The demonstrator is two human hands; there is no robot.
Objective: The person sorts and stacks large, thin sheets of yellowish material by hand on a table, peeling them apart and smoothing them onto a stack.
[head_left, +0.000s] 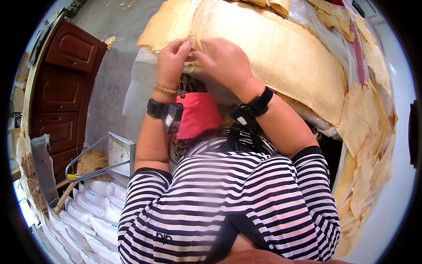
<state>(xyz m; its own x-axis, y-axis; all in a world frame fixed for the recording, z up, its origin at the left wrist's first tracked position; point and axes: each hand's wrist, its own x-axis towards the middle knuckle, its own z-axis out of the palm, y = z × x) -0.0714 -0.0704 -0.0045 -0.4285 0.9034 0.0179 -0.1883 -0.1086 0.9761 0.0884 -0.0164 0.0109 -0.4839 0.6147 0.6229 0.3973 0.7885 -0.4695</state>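
Note:
My left hand [172, 57] and my right hand [225, 60] meet over the near left edge of a broad stack of thin, yellowish, brittle-looking sheets [272, 53]. The thumb and forefinger of my left hand are pinched together. My right hand's fingers are curled, their tips close to the left fingertips. What lies between the fingers is too small to make out. A brownish, crumbly crease [200, 20] runs across the stack just beyond my hands. Clear plastic film [143, 72] hangs out from under the stack at its left.
More torn yellow sheets [362, 127] are heaped along the right. A red cloth [198, 115] lies at my lap. To the left stand a dark red wooden cabinet [63, 75], a straw broom [92, 162], a metal-framed stool or rack [125, 154] and several white sacks [94, 220].

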